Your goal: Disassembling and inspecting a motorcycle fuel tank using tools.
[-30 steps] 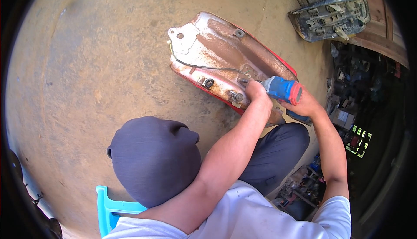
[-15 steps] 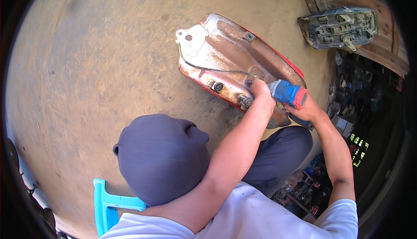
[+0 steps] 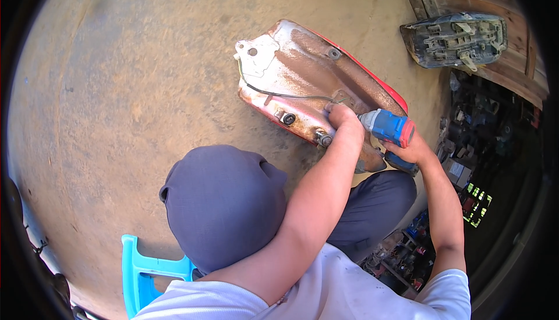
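Passage lies open over the tan, stained floor [image 3: 145,99] left of the rusty, red-edged metal shell [image 3: 305,67]; a blue-and-red power drill [image 3: 387,126] and a bent, dark-trousered knee [image 3: 381,201] obstruct its lower-right end.

The right hand [image 3: 412,151] gripped a blue-and-red cordless drill [image 3: 387,127]; the left hand [image 3: 343,115] was just in front of it, over an upturned, rusty-bottomed red motorcycle fuel tank [image 3: 308,67] that lay on the floor [image 3: 145,99].
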The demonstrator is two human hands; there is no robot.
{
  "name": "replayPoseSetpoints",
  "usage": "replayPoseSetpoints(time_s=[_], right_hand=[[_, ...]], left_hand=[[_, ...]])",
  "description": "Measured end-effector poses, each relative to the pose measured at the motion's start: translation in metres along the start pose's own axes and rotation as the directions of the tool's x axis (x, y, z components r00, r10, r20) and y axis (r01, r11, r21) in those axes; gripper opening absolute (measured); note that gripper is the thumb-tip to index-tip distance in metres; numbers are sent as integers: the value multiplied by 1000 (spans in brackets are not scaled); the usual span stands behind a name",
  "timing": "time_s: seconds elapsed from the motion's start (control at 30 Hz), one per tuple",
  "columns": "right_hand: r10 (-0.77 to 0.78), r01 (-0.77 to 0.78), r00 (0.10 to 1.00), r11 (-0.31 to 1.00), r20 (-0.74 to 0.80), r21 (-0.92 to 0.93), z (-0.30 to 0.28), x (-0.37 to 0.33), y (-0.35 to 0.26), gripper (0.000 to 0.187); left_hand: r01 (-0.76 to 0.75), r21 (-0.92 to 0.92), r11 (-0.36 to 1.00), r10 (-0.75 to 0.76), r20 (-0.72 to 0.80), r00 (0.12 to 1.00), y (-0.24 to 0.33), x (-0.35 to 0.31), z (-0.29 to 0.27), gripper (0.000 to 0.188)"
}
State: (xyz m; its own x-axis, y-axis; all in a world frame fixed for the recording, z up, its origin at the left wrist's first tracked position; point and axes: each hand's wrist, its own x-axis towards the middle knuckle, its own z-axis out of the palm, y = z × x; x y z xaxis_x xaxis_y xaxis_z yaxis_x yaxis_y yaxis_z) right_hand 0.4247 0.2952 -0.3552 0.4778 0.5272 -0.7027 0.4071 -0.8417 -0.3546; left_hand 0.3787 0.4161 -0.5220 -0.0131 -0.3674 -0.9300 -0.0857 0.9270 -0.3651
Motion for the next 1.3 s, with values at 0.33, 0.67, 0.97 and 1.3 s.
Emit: replayPoseSetpoints(time_s=[0.33, 0.67, 0.97, 1.3], right_hand=[[38, -50, 996, 986, 77, 157, -5, 7, -6, 56], [-2, 9, 999, 984, -36, 178, -2, 1, 2, 49], [-199, 196, 972, 980, -128, -34, 6, -7, 11, 42], [-79, 83, 991, 996, -105, 29, 11, -5, 0, 60]], left_hand=[[-69, -31, 997, 69, -6, 998, -3, 18, -6, 61], [-173, -118, 978, 183, 82, 980, -25, 27, -6, 56], [-120, -123, 985, 133, 103, 986, -17, 19, 3, 47], [-134, -22, 991, 135, 38, 990, -5, 25, 6, 48]])
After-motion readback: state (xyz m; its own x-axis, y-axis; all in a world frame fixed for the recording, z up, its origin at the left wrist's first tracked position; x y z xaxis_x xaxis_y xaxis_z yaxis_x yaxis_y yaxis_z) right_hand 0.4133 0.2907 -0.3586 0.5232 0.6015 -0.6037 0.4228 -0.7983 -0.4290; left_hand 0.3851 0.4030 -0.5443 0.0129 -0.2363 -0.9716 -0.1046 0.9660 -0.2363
